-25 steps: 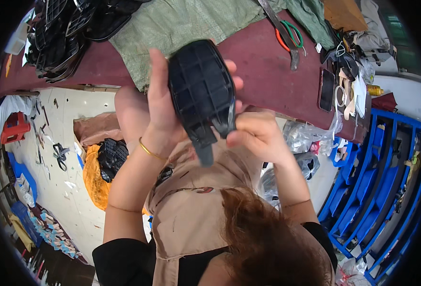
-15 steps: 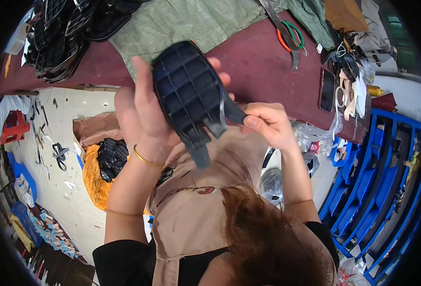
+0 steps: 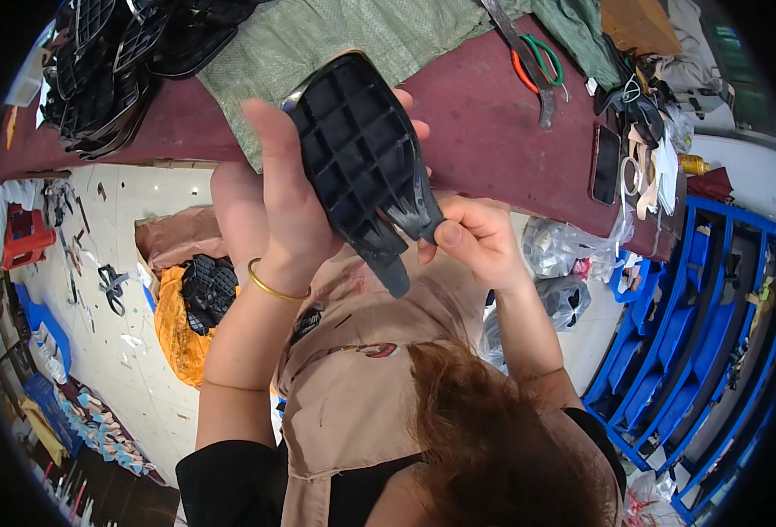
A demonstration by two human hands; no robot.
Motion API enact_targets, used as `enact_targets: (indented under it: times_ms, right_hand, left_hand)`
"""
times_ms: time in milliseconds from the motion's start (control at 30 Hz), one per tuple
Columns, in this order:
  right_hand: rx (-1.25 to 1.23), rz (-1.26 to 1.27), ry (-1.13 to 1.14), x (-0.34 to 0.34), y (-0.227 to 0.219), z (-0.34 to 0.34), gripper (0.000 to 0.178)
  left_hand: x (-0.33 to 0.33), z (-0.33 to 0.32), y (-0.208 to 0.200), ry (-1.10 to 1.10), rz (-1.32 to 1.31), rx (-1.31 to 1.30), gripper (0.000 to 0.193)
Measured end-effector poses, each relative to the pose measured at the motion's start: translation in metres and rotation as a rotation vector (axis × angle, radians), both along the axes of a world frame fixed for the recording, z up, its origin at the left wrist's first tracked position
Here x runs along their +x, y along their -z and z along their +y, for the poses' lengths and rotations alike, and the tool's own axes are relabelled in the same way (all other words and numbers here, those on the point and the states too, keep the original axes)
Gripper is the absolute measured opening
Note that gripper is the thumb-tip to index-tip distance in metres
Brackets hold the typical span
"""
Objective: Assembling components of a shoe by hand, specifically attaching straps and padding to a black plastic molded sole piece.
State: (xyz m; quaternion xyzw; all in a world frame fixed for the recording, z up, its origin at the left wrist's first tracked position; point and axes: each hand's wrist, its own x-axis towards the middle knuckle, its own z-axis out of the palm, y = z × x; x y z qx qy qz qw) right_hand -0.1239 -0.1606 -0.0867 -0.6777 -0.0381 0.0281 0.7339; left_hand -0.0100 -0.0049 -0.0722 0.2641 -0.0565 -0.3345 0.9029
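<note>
A black moulded piece (image 3: 353,140) with a square grid of ribs on its upward face lies tilted in my left hand (image 3: 293,193). My left thumb runs along its left side, and fingertips show past its far right edge. Two dark flaps extend from its near end; one flap (image 3: 388,263) hangs free, towards my apron. The thumb and fingers of my right hand (image 3: 485,244) pinch the tip of the other flap (image 3: 416,215). Where my left palm meets the piece is hidden beneath it.
Similar black grid pieces (image 3: 98,79) are piled at the table's far left, beside a green woven sheet (image 3: 247,70). Scissors (image 3: 537,66), a metal strip and a phone (image 3: 605,164) lie on the maroon table (image 3: 476,114). Blue racks (image 3: 678,342) stand at right.
The piece has turned and shifted slightly right and away. The flap in my right hand was stretched out to the right; now it is slack and bent close to the piece.
</note>
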Motion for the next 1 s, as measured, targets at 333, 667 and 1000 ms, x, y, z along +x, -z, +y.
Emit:
enact_targets:
  times_ms: [333,667,1000]
  right_hand:
    - [0.236,0.271,0.057,0.024,-0.025,0.001,0.024]
    - [0.399,0.429,0.027,0.026,-0.015,-0.008,0.024]
    - [0.074,0.272,0.064,0.023,-0.015,-0.003,0.017]
  left_hand:
    - [0.001,-0.001,-0.003,-0.007,-0.273,0.091,0.096]
    - [0.021,0.0,0.005,0.131,-0.016,-0.055,0.084]
    - [0.017,-0.01,0.0,0.061,0.273,0.094,0.086]
